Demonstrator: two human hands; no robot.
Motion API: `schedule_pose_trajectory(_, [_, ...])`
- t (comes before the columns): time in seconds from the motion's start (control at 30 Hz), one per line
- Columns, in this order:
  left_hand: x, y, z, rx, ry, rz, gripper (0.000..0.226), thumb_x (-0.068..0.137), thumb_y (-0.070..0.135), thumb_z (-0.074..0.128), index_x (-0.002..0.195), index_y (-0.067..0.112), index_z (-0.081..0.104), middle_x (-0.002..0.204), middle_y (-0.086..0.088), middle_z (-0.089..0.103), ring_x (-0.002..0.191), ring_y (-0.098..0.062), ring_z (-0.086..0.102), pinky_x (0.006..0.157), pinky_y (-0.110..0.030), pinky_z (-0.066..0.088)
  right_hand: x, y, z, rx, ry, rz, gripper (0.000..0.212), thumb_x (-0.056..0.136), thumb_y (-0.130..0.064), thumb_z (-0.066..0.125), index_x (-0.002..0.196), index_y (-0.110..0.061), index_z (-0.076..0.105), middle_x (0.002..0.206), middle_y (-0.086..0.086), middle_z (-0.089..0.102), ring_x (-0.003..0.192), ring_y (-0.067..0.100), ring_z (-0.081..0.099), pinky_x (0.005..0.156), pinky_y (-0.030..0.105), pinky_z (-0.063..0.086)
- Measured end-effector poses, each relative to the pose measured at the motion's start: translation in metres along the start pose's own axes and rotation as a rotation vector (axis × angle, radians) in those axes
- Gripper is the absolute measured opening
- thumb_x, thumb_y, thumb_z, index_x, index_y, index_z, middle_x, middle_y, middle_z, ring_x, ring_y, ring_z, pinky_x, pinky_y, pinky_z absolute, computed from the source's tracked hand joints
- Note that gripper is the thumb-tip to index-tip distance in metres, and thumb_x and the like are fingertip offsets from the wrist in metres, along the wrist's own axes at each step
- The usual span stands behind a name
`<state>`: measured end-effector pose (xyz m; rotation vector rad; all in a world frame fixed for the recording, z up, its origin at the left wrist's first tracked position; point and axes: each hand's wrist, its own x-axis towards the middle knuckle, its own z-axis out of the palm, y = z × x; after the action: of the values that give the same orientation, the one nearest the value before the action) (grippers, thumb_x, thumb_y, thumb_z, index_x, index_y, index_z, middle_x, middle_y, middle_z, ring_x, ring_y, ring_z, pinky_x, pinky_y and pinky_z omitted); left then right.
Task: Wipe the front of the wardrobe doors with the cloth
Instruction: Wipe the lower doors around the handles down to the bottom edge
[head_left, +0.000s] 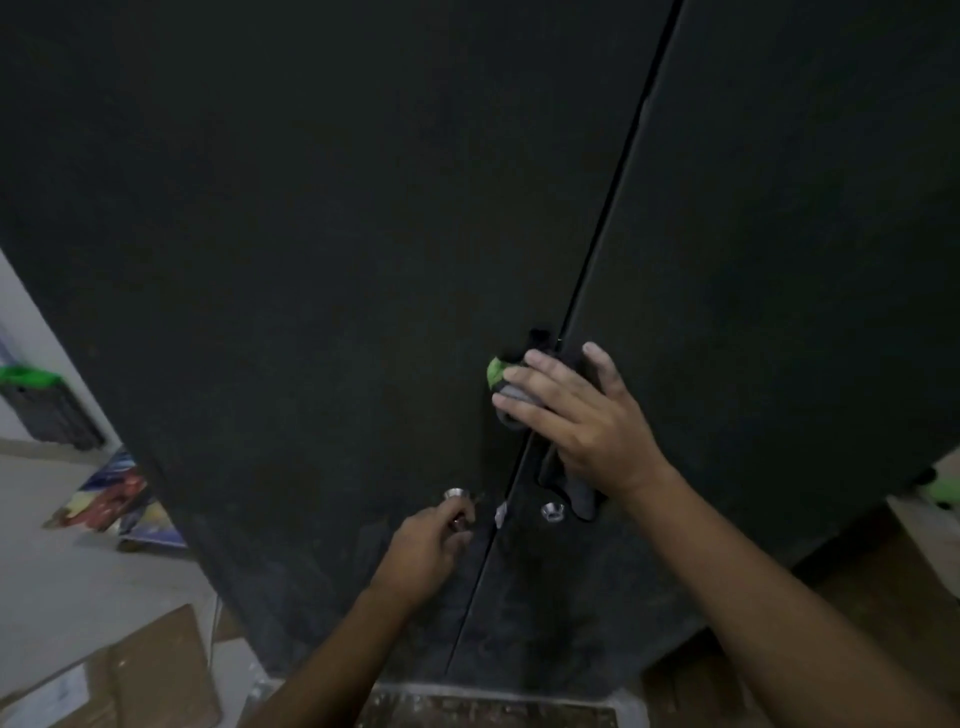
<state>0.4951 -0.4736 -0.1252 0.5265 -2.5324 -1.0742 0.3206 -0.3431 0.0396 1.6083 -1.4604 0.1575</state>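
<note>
Fingers (540, 387) of the right hand (587, 421): straight, spread wide, pressing flat on the cloth (498, 370). One cloth, grey-black with a green patch, held against the wardrobe front across the seam between the doors, a tail of it hanging below the wrist. Left hand (426, 551): fingers curled in, gripping the left knob (455, 493) from beneath. Knobs: two, metal, one on each side of the seam; the right knob (552, 512) is untouched, just beside the hanging cloth. Doors: two, dark, closed: left door (311, 260), right door (779, 234).

Cloth (498, 374) on doors (311, 260), above knobs (552, 512).
</note>
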Motion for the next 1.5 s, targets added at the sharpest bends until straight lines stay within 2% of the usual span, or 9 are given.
schedule_pose_trajectory(0.17, [-0.010,-0.001,0.008,-0.032,0.076,0.044,0.014,0.094,0.026,0.063,0.097,0.034,0.053,0.076,0.018,0.058,0.069,0.007,0.055,0.063,-0.010,0.039,-0.016,-0.040,0.025,0.117,0.077,0.179,0.041,0.106,-0.007,0.034,0.124,-0.019,0.069,0.135,0.002,0.062,0.132,0.021,0.053,0.108,0.047,0.037])
schedule_pose_trajectory(0.37, [-0.013,-0.018,0.023,-0.051,0.231,0.127,0.024,0.091,0.024,0.069,0.107,0.038,0.059,0.081,0.012,0.069,0.069,0.000,0.064,0.061,-0.018,0.050,-0.106,-0.083,0.081,-0.035,-0.181,-0.126,0.033,0.103,-0.021,0.046,0.133,-0.025,0.061,0.144,-0.006,0.055,0.138,0.012,0.045,0.113,0.056,0.026])
schedule_pose_trajectory(0.47, [-0.015,-0.027,0.029,-0.097,0.267,0.178,0.027,0.091,0.024,0.070,0.112,0.038,0.062,0.090,0.018,0.071,0.075,0.006,0.065,0.065,-0.016,0.052,-0.125,-0.101,0.096,-0.114,-0.146,-0.124,0.029,0.101,-0.024,0.054,0.127,-0.026,0.063,0.141,-0.008,0.057,0.137,0.011,0.047,0.108,0.063,0.029])
schedule_pose_trajectory(0.67, [-0.018,-0.032,0.038,-0.143,0.392,0.245,0.018,0.086,0.028,0.069,0.103,0.035,0.068,0.091,0.023,0.069,0.079,0.009,0.065,0.068,-0.013,0.051,-0.133,-0.103,0.093,-0.071,0.020,0.038,0.030,0.093,-0.028,0.064,0.122,-0.034,0.068,0.135,-0.015,0.061,0.128,0.008,0.055,0.094,0.042,0.034])
schedule_pose_trajectory(0.83, [-0.021,-0.037,0.049,-0.123,0.516,0.336,0.019,0.084,0.021,0.074,0.098,0.033,0.070,0.087,0.023,0.068,0.070,0.011,0.063,0.064,-0.006,0.046,-0.163,-0.141,0.111,-0.059,0.058,0.164,0.036,0.092,-0.027,0.069,0.128,-0.028,0.066,0.134,-0.008,0.062,0.123,0.014,0.054,0.091,0.038,0.042])
schedule_pose_trajectory(0.97, [-0.022,-0.045,0.057,-0.123,0.592,0.401,0.017,0.084,0.023,0.073,0.100,0.030,0.073,0.087,0.021,0.069,0.073,0.006,0.067,0.065,-0.014,0.052,-0.171,-0.155,0.123,-0.080,0.103,0.152,0.030,0.099,-0.024,0.061,0.128,-0.026,0.066,0.134,-0.005,0.063,0.122,0.016,0.054,0.090,0.036,0.044])
schedule_pose_trajectory(1.1, [-0.024,-0.047,0.059,-0.085,0.607,0.427,0.019,0.085,0.022,0.077,0.101,0.031,0.072,0.083,0.017,0.068,0.071,0.001,0.067,0.063,-0.021,0.053,-0.169,-0.165,0.122,-0.083,0.162,0.196,0.027,0.100,-0.019,0.057,0.124,-0.023,0.069,0.130,-0.003,0.065,0.118,0.018,0.056,0.089,0.037,0.045])
schedule_pose_trajectory(1.3, [-0.027,-0.043,0.054,-0.047,0.566,0.401,0.022,0.083,0.015,0.077,0.100,0.029,0.073,0.073,0.015,0.067,0.079,0.006,0.064,0.065,-0.005,0.045,-0.134,-0.167,0.105,-0.075,0.262,0.470,0.033,0.096,-0.013,0.056,0.128,-0.017,0.066,0.131,0.002,0.063,0.114,0.025,0.057,0.092,0.040,0.045])
schedule_pose_trajectory(1.5, [-0.027,-0.031,0.043,0.130,0.426,0.340,0.012,0.094,0.019,0.064,0.100,0.028,0.061,0.076,0.008,0.062,0.070,-0.004,0.060,0.059,-0.021,0.049,-0.141,-0.145,0.088,-0.121,0.088,0.228,0.034,0.089,-0.012,0.054,0.119,-0.019,0.069,0.126,-0.002,0.065,0.111,0.024,0.060,0.084,0.039,0.046])
